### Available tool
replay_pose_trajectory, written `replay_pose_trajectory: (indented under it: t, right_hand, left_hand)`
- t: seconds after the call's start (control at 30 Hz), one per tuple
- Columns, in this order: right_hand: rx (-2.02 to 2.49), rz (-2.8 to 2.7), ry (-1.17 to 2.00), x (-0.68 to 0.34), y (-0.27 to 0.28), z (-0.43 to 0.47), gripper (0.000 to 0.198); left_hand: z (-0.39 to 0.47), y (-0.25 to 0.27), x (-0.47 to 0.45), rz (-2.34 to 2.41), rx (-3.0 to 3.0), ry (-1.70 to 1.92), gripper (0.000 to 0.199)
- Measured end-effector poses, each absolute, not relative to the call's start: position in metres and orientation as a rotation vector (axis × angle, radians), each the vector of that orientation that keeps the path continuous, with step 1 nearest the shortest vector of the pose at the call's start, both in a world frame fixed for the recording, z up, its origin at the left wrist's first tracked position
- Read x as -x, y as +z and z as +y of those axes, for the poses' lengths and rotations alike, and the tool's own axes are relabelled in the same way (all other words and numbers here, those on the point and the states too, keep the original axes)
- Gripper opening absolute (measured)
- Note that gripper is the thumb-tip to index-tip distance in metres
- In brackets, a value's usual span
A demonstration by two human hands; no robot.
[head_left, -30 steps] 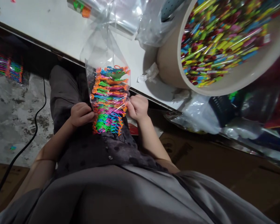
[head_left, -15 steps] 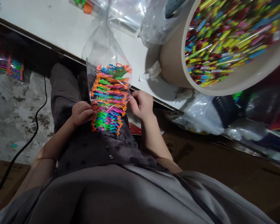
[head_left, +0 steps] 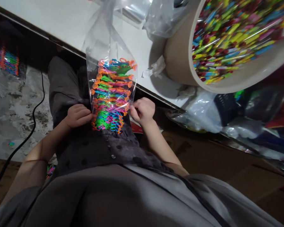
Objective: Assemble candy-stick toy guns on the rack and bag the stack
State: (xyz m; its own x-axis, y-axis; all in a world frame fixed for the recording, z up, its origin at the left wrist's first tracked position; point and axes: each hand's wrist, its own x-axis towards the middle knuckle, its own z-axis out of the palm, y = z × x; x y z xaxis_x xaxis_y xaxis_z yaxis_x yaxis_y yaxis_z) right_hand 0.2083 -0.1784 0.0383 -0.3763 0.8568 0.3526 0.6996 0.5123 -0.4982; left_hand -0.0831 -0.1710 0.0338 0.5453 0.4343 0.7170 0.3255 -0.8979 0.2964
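Clear bag seemingly in both hands

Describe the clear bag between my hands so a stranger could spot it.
Start at the white tabletop along the top of the view. From its near edge, the clear bag reaches over the lap, between the left hand and right hand. Orange-ended pieces stacked in rows set it apart from the wide bucket, and its place between the hands from the similar bundle at far left.
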Motion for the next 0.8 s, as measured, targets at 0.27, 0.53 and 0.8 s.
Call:
replay_pose_trajectory:
  t: [0.27, 0.53, 0.8]
  right_hand:
    - [1.251, -2.160, 0.340, -0.196, 0.048, -0.173, 0.037]
    - [1.132, -2.452, 0.416, -0.210, 0.049, -0.187, 0.037]
    - [0.935, -2.478, 0.464, -0.209, 0.053, -0.205, 0.040]
  left_hand:
    - [-0.169, 0.033, 0.086, 0.726, -2.646, 1.342, 0.015]
    - [-0.179, 0.043, 0.106, 0.718, -2.674, 1.259, 0.014]
    - [-0.200, 0.051, 0.112, 0.518, -2.603, 1.049, 0.010]
